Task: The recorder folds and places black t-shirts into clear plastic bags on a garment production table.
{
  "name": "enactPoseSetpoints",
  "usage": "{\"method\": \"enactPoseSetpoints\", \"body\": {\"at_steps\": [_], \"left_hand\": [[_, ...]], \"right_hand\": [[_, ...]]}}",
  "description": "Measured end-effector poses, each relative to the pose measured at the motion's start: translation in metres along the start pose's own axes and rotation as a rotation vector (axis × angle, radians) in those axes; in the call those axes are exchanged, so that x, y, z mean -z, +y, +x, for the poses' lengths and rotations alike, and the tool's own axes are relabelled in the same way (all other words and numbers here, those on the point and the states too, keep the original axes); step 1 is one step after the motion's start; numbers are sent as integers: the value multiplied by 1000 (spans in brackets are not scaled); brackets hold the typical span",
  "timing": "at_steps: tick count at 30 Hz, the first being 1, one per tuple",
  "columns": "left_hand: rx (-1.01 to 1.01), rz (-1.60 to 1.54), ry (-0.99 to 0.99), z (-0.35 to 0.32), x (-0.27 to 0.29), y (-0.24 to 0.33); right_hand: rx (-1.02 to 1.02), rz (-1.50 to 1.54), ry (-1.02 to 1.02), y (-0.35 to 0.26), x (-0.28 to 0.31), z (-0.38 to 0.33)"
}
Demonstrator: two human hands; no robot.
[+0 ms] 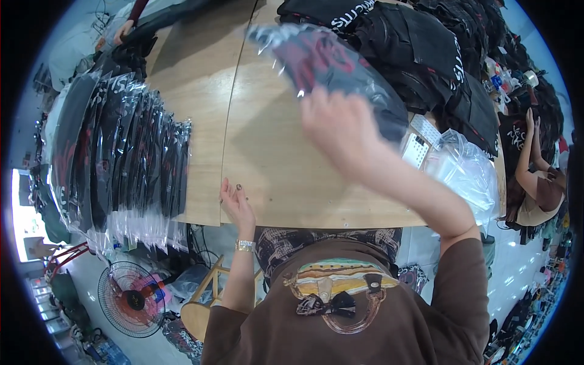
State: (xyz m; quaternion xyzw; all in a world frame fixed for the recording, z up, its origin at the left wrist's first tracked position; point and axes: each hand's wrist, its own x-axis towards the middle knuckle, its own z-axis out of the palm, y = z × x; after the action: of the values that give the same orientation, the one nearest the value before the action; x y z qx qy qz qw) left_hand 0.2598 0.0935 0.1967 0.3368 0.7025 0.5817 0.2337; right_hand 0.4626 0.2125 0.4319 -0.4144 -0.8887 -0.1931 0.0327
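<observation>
My right hand (340, 131) is raised over the wooden table (267, 170) and grips a clear plastic bag holding a folded black garment with red print (328, 64); the bag is blurred and tilted in the air. Resting at the table's near edge, my left hand (236, 204) has its fingers loosely apart and holds nothing; a gold watch is on its wrist. A fanned row of bagged black garments (121, 152) lies on the table's left side, overlapping one another.
Piles of unbagged black garments (426, 55) cover the table's far right. A heap of empty clear bags (465, 170) lies at the right edge. Another person sits at right (535, 182); someone's hand (125, 30) shows at top left. A floor fan (131, 298) stands below left.
</observation>
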Motion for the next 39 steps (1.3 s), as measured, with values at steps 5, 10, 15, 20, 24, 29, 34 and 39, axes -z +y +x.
{"method": "enactPoseSetpoints", "body": {"at_steps": [5, 10, 15, 20, 24, 29, 34, 39], "left_hand": [[-22, -23, 6, 4, 1, -18], [40, -125, 64, 4, 5, -11], [-383, 490, -28, 32, -27, 34], [-199, 664, -334, 75, -52, 30], [162, 236, -571, 118, -16, -31], [231, 243, -793, 98, -42, -5], [269, 374, -933, 86, -95, 34], [182, 453, -1052, 67, -151, 60]], "right_hand": [[102, 420, -167, -51, -63, -68], [-731, 969, -241, -21, -123, -121], [-1224, 1220, -174, 7, -188, -152], [-1234, 1491, -365, -4, -203, -125], [-1031, 1807, -7, 14, -147, -121], [-728, 1762, 389, 67, -4, -211], [-1209, 1367, 589, 89, 94, -353], [-1700, 763, 841, 99, 121, -511]]}}
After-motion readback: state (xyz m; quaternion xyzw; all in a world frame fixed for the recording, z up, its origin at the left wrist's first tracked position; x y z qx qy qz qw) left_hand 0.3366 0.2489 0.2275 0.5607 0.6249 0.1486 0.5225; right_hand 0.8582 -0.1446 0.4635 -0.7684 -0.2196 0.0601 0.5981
